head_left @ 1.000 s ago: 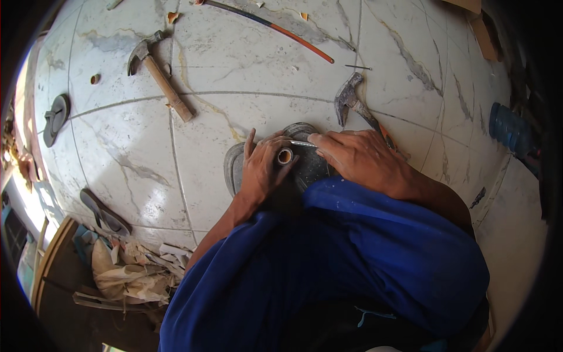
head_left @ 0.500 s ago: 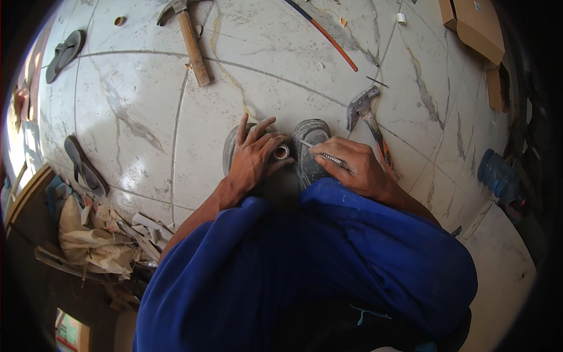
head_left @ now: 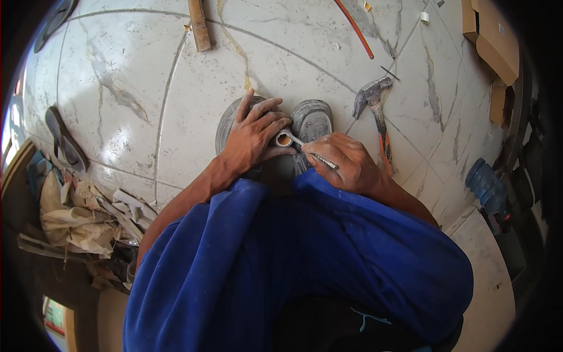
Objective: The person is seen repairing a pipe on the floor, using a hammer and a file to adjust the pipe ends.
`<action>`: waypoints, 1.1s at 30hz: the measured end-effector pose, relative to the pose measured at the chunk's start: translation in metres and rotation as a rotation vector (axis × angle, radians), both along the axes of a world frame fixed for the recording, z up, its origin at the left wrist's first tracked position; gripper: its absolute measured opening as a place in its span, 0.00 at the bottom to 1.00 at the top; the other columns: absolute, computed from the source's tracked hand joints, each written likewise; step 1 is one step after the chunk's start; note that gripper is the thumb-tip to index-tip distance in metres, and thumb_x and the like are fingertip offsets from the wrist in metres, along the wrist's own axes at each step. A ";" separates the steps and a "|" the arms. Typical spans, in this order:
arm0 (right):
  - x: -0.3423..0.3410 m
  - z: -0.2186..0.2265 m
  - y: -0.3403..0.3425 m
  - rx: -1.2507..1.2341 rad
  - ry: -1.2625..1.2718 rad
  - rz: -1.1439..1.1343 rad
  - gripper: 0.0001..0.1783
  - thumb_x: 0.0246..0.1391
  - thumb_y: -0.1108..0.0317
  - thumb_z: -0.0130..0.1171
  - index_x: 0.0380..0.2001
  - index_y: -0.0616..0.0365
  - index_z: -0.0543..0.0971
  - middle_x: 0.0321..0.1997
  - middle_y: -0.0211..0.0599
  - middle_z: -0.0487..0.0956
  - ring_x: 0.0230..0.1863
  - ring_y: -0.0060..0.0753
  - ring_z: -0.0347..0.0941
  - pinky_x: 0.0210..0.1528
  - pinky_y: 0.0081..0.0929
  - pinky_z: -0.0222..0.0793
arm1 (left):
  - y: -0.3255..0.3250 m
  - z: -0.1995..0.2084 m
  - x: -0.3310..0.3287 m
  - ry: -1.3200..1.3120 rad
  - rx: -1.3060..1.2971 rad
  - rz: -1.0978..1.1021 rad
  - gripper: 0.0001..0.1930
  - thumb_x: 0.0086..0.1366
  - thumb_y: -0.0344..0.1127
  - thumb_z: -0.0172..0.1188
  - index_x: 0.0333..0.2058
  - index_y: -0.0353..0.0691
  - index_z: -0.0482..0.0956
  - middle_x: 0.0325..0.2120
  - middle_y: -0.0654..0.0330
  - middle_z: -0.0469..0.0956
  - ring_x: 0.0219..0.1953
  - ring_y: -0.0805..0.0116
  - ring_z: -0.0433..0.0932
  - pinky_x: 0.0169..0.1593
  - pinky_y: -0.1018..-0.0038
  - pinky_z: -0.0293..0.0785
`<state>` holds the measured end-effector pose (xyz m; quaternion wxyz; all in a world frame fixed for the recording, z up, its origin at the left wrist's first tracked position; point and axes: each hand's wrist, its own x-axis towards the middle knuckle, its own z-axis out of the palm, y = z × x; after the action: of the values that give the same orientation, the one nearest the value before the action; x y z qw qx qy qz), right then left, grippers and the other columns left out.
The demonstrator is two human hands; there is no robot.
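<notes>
My left hand (head_left: 257,132) is wrapped round a short pale tube (head_left: 284,139), whose round open end faces up and shows an orange-brown inside. Its fingers stretch forward over my left shoe (head_left: 230,120). In a closed grip, my right hand (head_left: 346,159) holds a thin ridged metal rod (head_left: 327,162). The rod's tip meets the tube's rim; I cannot tell whether it goes inside. My right shoe (head_left: 313,121) is just beyond the rod. To the right of that hand lies a claw hammer (head_left: 373,97) with an orange and black handle.
A wooden hammer handle (head_left: 200,26), a red rod (head_left: 358,30) and a thin nail-like piece (head_left: 390,73) lie ahead on the tiles. Sandals (head_left: 64,139) and a scrap heap (head_left: 79,220) are left. A cardboard box (head_left: 495,50) and blue bottle (head_left: 488,188) stand right.
The rod's tip has come from over my right shoe to the tube's rim. My view has shifted, so the floor things ahead sit higher in the picture. Both hands keep their hold.
</notes>
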<state>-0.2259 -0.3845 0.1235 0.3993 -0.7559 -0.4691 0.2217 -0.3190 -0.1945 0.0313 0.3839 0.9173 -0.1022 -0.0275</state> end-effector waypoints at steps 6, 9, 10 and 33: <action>-0.002 -0.003 0.004 -0.028 -0.072 0.093 0.13 0.47 0.77 0.61 0.38 0.65 0.74 0.31 0.42 0.79 0.33 0.39 0.77 0.37 0.33 0.72 | 0.000 -0.001 -0.002 0.019 0.013 -0.012 0.28 0.46 0.55 0.65 0.43 0.45 0.79 0.42 0.67 0.77 0.60 0.68 0.63 0.68 0.49 0.39; -0.003 -0.002 0.004 -0.051 -0.103 0.129 0.12 0.48 0.76 0.60 0.38 0.66 0.74 0.30 0.43 0.78 0.32 0.39 0.77 0.37 0.33 0.72 | 0.000 0.000 -0.002 0.036 0.027 -0.002 0.26 0.44 0.51 0.67 0.43 0.49 0.79 0.42 0.70 0.77 0.59 0.69 0.64 0.69 0.50 0.40; -0.003 -0.001 0.004 -0.052 -0.105 0.129 0.12 0.48 0.76 0.60 0.38 0.66 0.74 0.30 0.43 0.78 0.32 0.39 0.77 0.37 0.33 0.72 | -0.001 0.000 -0.003 0.035 0.026 -0.002 0.26 0.44 0.51 0.67 0.43 0.49 0.79 0.42 0.70 0.77 0.59 0.69 0.64 0.69 0.50 0.40; -0.001 0.007 0.009 -0.178 -0.196 0.211 0.11 0.46 0.76 0.55 0.36 0.62 0.73 0.25 0.36 0.73 0.27 0.32 0.71 0.30 0.28 0.67 | 0.000 0.021 0.000 -0.103 -0.461 -0.004 0.35 0.47 0.45 0.71 0.52 0.41 0.67 0.46 0.58 0.73 0.54 0.60 0.70 0.64 0.50 0.54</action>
<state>-0.2267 -0.3756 0.1303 0.2573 -0.7528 -0.5612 0.2283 -0.3189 -0.1948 0.0524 0.5774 0.8054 -0.1271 0.0426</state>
